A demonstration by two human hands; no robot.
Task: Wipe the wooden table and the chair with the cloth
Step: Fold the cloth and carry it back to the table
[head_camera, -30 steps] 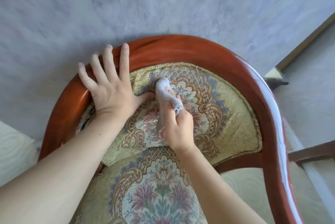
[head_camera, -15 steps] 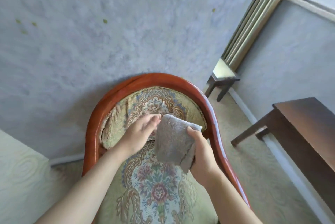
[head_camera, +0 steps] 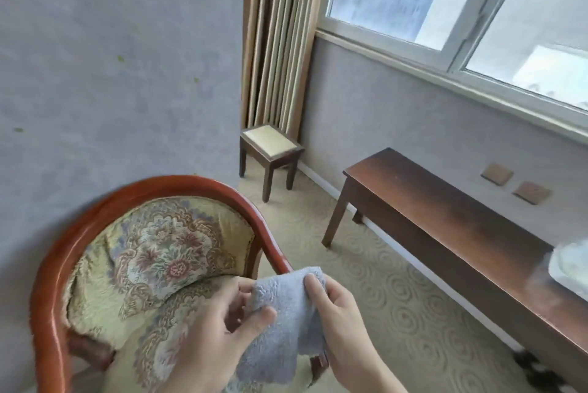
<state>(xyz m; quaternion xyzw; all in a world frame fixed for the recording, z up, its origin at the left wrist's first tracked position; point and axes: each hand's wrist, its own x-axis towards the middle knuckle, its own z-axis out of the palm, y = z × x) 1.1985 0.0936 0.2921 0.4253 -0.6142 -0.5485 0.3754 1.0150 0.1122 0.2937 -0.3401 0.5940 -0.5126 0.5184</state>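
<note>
Both my left hand [head_camera: 219, 322] and right hand [head_camera: 337, 306] pinch the cloth [head_camera: 283, 326] loosely above the chair [head_camera: 95, 221]; it could slip before reaching the wooden table [head_camera: 445, 221].

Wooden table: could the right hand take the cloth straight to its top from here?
Probably yes: the right hand grips the cloth beside the wooden table, with only open carpet between. The left hand also holds the cloth.

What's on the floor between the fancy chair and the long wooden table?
Only bare swirl-patterned carpet lies between the chair and the wooden table, as the head view shows.
</note>
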